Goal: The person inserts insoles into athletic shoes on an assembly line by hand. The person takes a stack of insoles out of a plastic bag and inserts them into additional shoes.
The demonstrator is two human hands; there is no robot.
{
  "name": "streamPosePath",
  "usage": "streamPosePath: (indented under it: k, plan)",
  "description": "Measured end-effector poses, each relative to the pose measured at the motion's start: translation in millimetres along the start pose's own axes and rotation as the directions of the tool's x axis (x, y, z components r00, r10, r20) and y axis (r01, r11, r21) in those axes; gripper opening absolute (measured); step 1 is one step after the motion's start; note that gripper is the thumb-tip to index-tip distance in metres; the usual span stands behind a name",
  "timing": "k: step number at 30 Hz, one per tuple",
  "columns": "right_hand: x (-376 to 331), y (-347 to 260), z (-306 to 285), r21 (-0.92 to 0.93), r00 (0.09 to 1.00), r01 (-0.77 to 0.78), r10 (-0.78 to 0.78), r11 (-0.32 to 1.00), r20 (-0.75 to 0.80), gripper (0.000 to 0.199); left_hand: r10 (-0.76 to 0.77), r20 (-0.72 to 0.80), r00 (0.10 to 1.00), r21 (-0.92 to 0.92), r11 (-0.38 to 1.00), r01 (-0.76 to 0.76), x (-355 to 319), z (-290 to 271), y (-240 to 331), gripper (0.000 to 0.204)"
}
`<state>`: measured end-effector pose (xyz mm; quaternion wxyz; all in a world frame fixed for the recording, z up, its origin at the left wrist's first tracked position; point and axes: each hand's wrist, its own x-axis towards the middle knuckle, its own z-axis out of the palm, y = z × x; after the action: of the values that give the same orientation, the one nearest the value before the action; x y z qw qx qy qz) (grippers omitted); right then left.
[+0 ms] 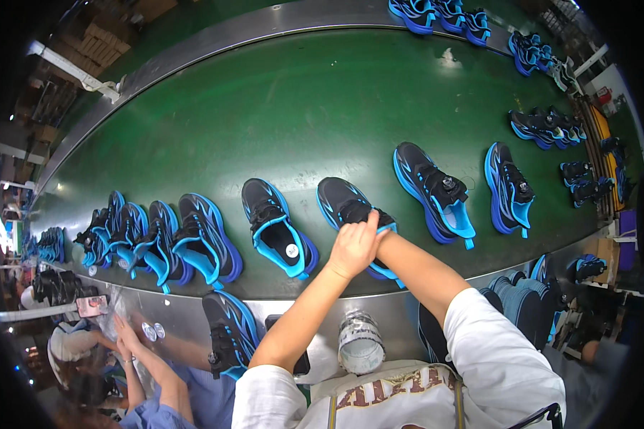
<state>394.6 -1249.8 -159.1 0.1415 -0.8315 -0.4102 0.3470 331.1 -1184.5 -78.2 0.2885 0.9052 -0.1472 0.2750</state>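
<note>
A black shoe with bright blue sole and lining (343, 200) lies on the green conveyor belt (300, 107), close to its near edge. My left hand (353, 248) rests on the shoe's opening, its fingers closed on the collar. My right forearm crosses in from the right, and the right wrist (386, 239) meets the shoe's heel. The right hand itself is hidden under my left hand and the shoe.
Matching shoes (277, 227) (435, 191) lie in a row along the belt, more at the far right. One shoe (229, 332) and a tape roll (360, 344) sit on the metal ledge (172, 311). A co-worker's hands (125, 336) work at lower left. Blue insoles (522, 300) are stacked at right.
</note>
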Motion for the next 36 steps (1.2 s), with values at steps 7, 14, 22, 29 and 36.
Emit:
streamPosePath:
  k: [7,14,22,29,36]
  plan:
    - [-111,-73,-86,-0.489,0.947,0.111,0.058,0.865,0.317,0.051,-0.76,0.225,0.609,-0.281,0.549,0.788,8,-19,-21,0.033]
    - [-127,-63,-50,-0.446,0.968,-0.026,0.133,0.895,0.211,0.05,-0.131,0.013,0.991,0.178,0.976,0.126,21,-22,-19,0.022]
    - [-191,-48,11,-0.199,0.705,0.095,-0.207,0.975,-0.678,0.013,0.039,0.3,0.953,0.287,0.949,-0.13,4,-47,10,0.021]
    - [-181,-49,2,-0.163,0.72,0.081,-0.171,0.983,-0.673,0.014,-0.003,0.322,0.947,0.321,0.941,-0.106,7,-43,-5,0.019]
    - [-123,-70,-49,-0.392,0.988,-0.118,0.149,0.912,0.05,0.035,0.016,0.642,0.767,0.416,0.833,-0.365,24,-32,-16,0.013]
